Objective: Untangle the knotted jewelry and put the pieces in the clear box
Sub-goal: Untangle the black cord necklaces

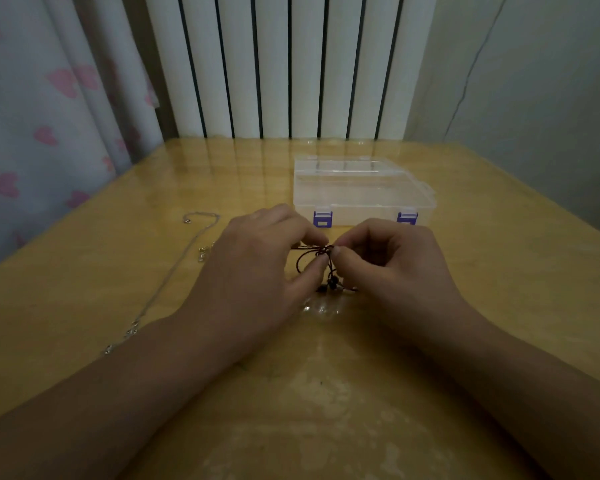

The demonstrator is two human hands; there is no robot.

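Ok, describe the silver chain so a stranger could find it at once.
Start at the yellow wooden table and look left of the left hand. The silver chain lies there alone, stretched in a long thin line. Unlike the dark cord pinched between both hands, it is pale, metallic and untouched.

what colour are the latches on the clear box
Purple; both latches on the clear box show in the head view.

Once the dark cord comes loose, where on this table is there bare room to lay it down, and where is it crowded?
Bare table lies right of the right hand, beside the clear box, and in the near strip between the forearms. The far left corner, beyond the silver chain, also shows bare. It is crowded where the left hand and right hand pinch the dark cord, just before the box.
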